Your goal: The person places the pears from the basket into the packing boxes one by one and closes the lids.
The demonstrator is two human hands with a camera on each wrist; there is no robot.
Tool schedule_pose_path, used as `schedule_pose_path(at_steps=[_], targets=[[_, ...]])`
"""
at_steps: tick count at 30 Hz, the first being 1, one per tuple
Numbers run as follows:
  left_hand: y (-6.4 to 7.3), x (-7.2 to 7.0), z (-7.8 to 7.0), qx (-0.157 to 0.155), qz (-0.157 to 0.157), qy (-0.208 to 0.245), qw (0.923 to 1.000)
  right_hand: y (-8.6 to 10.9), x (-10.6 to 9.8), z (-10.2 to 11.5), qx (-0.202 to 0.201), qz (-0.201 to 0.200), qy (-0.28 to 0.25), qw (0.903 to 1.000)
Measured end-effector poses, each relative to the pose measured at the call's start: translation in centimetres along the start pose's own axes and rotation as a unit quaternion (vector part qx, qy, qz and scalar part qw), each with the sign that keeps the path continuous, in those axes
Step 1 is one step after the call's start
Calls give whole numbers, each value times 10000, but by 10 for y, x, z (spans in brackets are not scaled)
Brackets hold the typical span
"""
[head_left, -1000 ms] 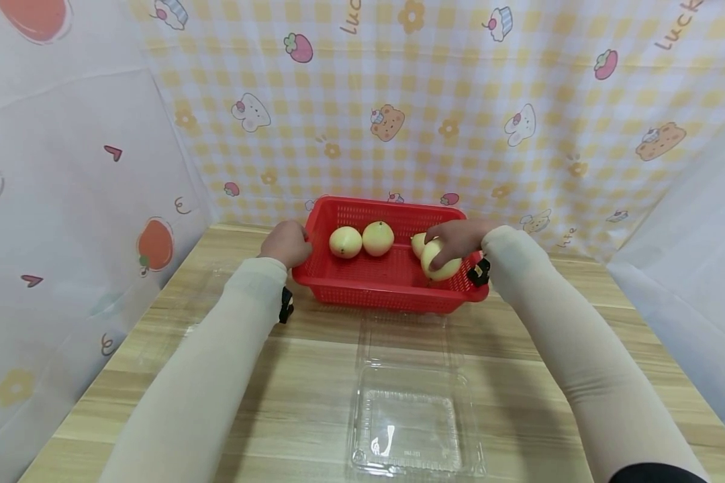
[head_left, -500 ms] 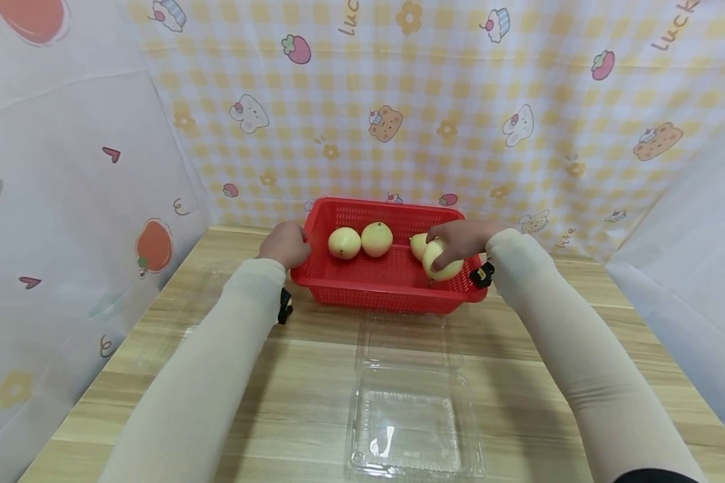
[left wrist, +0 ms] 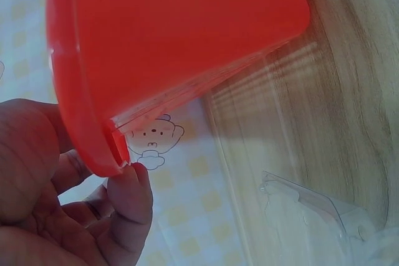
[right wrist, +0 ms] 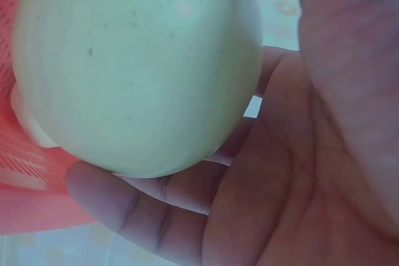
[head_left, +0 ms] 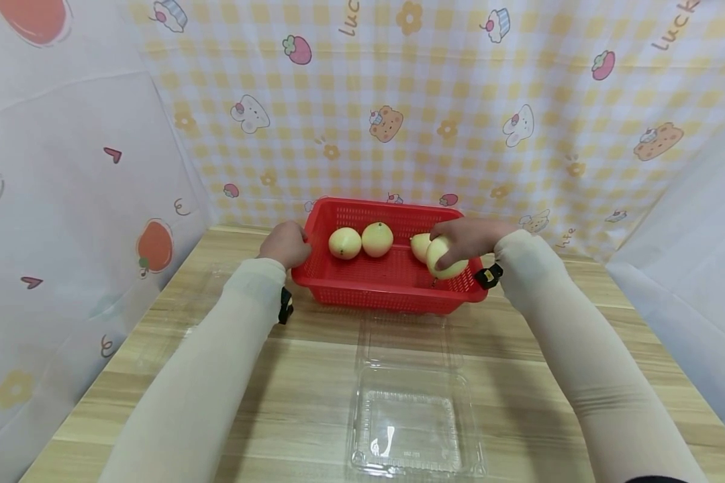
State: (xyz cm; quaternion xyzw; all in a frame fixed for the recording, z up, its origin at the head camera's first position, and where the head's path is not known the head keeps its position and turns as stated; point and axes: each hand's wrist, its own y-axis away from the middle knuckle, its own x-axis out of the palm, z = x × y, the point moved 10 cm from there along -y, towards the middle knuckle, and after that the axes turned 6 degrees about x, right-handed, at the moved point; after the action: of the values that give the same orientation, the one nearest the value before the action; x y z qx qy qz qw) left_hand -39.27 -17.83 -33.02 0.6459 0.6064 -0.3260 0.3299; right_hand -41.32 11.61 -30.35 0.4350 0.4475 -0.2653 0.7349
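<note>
A red slotted plastic basket (head_left: 374,295) stands toward the back of the table. My left hand (head_left: 284,245) grips its left end, and the left wrist view shows the fingers curled around the basket's rim (left wrist: 68,73). Over the right end, my right hand (head_left: 470,238) holds a pale yellow pear (head_left: 446,260), with its fingers round the fruit in the right wrist view. Another pear (head_left: 419,246) lies just behind the held one, partly hidden. Toward the basket's left side are a pear (head_left: 344,243) on its side and a pear (head_left: 377,239) touching it.
In front of the basket, a clear plastic clamshell box (head_left: 411,429) lies open, its lid (head_left: 407,342) folded back toward the basket. More clear plastic (left wrist: 305,204) sits on the table's left side. A patterned curtain (head_left: 362,134) hangs behind the wooden table (head_left: 302,402).
My right hand has shifted slightly to the right with the pear in its grasp. The left hand stays at the basket's rim.
</note>
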Motion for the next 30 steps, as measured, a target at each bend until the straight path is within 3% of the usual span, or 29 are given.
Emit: schedule_pose_path(at_steps=[30], targets=[[4,-2,-2,7,-88,35,10000,40,-2,17,-401,-616,156,9972]])
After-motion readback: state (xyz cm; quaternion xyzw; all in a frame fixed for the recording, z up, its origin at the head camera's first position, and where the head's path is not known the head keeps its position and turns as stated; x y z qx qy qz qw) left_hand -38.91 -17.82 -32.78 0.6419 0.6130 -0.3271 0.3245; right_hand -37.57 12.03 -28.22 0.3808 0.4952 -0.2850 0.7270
